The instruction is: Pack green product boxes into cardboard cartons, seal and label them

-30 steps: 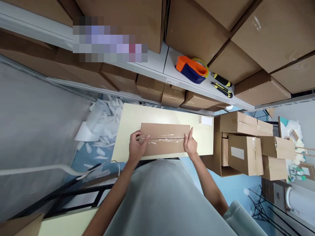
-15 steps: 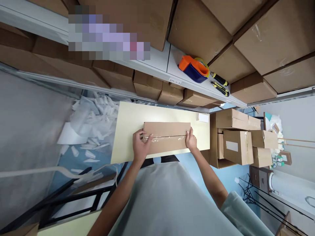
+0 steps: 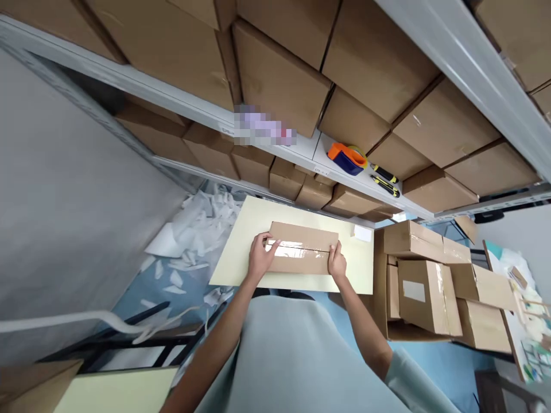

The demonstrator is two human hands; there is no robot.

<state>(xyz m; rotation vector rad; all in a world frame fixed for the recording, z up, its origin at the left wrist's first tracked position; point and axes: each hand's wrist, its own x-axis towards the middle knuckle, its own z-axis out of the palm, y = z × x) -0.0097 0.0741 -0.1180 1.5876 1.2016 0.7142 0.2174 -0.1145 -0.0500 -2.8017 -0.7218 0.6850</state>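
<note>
A long, flat cardboard box (image 3: 303, 261) lies on the pale yellow table (image 3: 232, 258), with clear tape shining along the seam on its top. My left hand (image 3: 261, 256) grips its left end, thumb on the top and fingers round the far left corner. At the right end, my right hand (image 3: 337, 261) holds the side, its thumb resting near the top edge. Close to the table's far right corner sits a small white stack of labels or paper (image 3: 362, 233).
Along the back runs a shelf (image 3: 321, 150) packed with cardboard boxes, bearing an orange and blue tape dispenser (image 3: 346, 159) and two utility knives (image 3: 385, 179). Right of the table stands a large carton (image 3: 380, 287) filled with boxes. White scraps (image 3: 202, 229) litter the floor at left.
The camera view has shifted, so more of the upper shelf shows and the table appears lower and further right. Both hands keep their hold on the box.
</note>
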